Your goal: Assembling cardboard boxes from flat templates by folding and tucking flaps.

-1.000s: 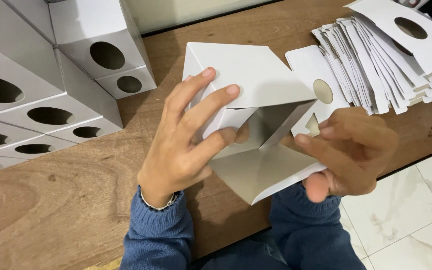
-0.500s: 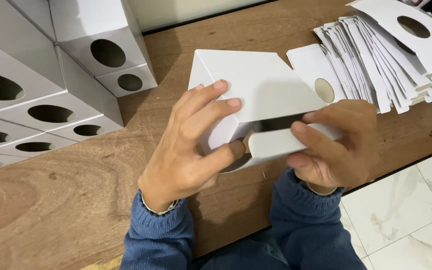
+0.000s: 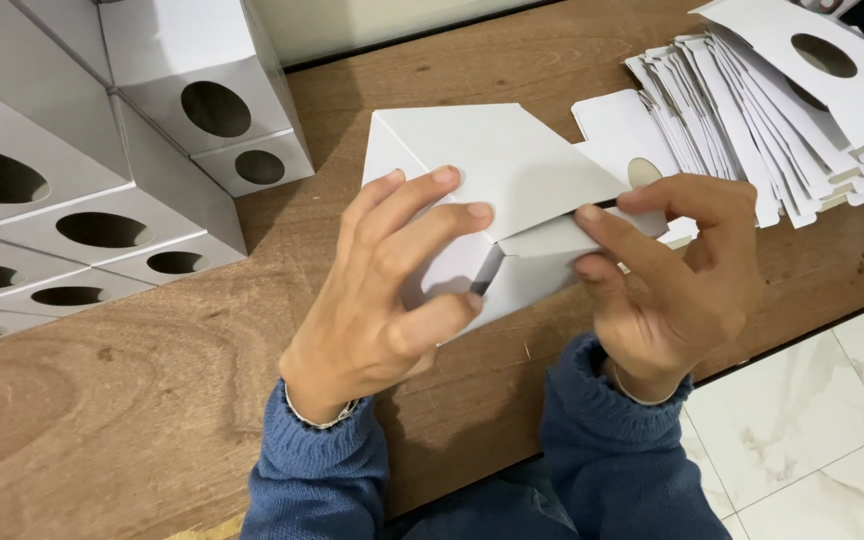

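Both grips clasped the white carton (image 3: 492, 190): left hand (image 3: 392, 290) on its side, right hand (image 3: 682, 280) pressing the end flap (image 3: 552, 240) nearly shut; flat blanks (image 3: 752, 110) remained unfolded.

A half-folded white cardboard box (image 3: 492, 190) sits at the middle of the brown wooden table (image 3: 132, 420), near its front edge. Assembled white cardboard boxes with oval holes (image 3: 102, 170) are stacked at the back left corner. Flat white cardboard blanks (image 3: 782, 110) lie fanned at the back right corner.
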